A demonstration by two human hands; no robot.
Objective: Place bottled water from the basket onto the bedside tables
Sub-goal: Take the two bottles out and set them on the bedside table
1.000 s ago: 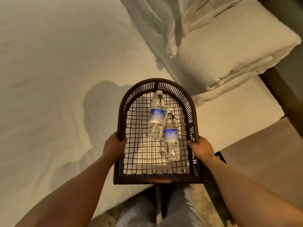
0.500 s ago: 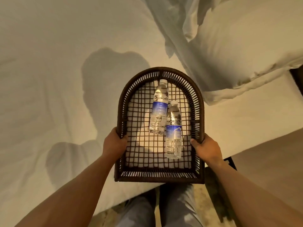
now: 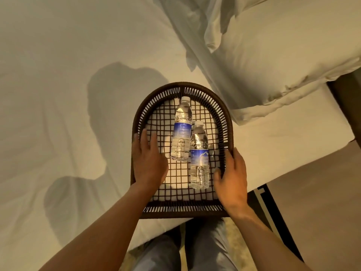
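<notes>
1. Bottled water is seen as two clear bottles lying side by side in the basket [image 3: 228,122]; neither is gripped by a hand.
2. The left hand [image 3: 149,163] is spread flat and open over the basket's left side, fingers extended across the mesh floor, nothing enclosed in it.
3. The right hand [image 3: 231,178] is loosely open, its fingers curved around the basket's right rim; whether the rim is actually pressed cannot be told.
4. The left bottle [image 3: 181,132] is laid with its white cap toward the arched far end; the right bottle [image 3: 199,158] is set just beside it, touching, shifted nearer the person.
5. Both bottles are wrapped in blue labels.
6. The dark woven basket is rested on the white bed sheet [image 3: 58,94] near the bed's edge.
7. A white pillow [image 3: 283,55] is seen beyond the basket, to the right.
</notes>
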